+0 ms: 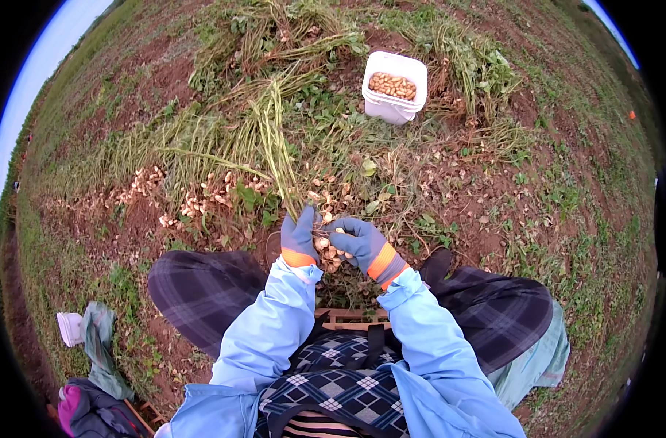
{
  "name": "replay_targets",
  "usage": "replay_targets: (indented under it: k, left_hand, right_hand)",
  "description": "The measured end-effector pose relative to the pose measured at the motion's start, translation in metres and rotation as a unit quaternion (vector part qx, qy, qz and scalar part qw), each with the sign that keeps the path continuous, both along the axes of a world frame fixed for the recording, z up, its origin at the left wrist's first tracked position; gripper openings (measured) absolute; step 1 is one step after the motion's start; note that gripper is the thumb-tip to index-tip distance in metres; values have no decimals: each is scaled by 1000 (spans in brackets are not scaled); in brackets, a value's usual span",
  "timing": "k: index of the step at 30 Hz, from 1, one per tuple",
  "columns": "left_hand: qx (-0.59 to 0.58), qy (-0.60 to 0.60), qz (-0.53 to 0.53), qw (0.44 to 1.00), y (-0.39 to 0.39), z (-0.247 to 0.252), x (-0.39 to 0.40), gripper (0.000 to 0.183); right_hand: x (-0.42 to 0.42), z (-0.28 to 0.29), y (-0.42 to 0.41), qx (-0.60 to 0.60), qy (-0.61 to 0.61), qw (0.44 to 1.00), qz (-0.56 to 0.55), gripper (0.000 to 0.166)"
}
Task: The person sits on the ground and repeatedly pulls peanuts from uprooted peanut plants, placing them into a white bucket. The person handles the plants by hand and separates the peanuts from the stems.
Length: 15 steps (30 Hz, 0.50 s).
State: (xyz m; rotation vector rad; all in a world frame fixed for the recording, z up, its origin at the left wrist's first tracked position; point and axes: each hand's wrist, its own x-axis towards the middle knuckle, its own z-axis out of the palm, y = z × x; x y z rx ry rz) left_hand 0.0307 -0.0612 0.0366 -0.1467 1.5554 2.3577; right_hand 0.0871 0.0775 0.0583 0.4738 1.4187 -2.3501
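My left hand (300, 235), in a grey work glove with an orange cuff, is closed around the lower stems of an uprooted peanut plant (275, 148). Its green stalks point away from me, and the root end faces my lap. A cluster of peanut pods (327, 252) hangs from the roots between my two hands. My right hand (360, 243), gloved alike, has its fingers bent at the right side of this cluster, against the pods. Whether it grips a single pod is hidden by the fingers. Ahead stands a white plastic bucket (390, 112), partly filled with peanuts (393, 86).
Pulled peanut plants (191, 142) lie in a row ahead, pods (196, 202) towards me on the left. More vines (475, 71) surround the bucket. Behind on the left are another white bucket (69, 328), a green woven sack (99, 350) and a dark garment (106, 408) over a crate.
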Motion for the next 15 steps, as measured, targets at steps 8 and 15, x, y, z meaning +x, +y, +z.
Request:
replay_targets:
  k: [8,15]
  left_hand:
    - [90,-82,14,992,8,0,0,16]
    - [115,30,-96,988,-7,-26,5,40]
  right_hand:
    - [-4,-7,-2,14,12,995,-101,19]
    - [-6,-25,5,-148,-44,982,-110,18]
